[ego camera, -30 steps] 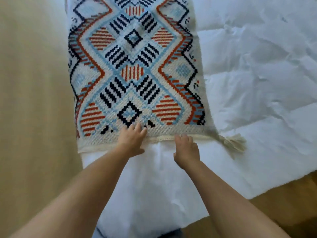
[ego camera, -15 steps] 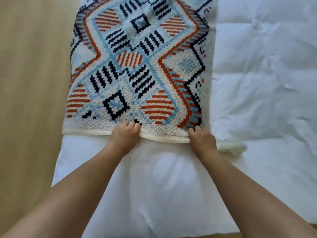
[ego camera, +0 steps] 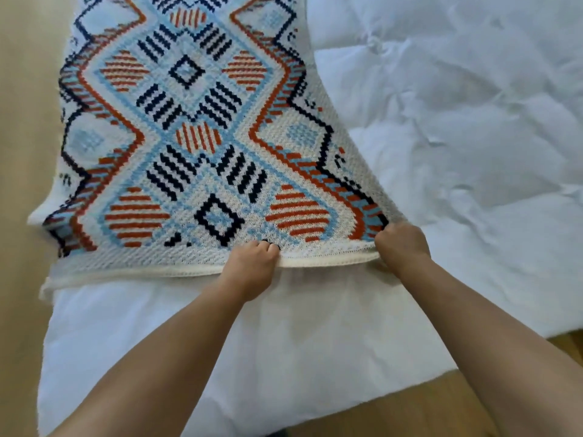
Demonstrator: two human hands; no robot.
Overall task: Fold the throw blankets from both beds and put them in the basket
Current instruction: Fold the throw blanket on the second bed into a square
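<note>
Left grip (ego camera: 250,266), right grip (ego camera: 400,244) — clutch throw blanket (ego camera: 202,137) near hem.

Throw blanket (ego camera: 202,146) on bed (ego camera: 457,137), left hand (ego camera: 252,266) and right hand (ego camera: 400,244) at its near edge

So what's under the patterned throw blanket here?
The throw blanket lies on a white duvet, which shows past its near hem and right side. Whatever else is beneath its middle is covered.
</note>
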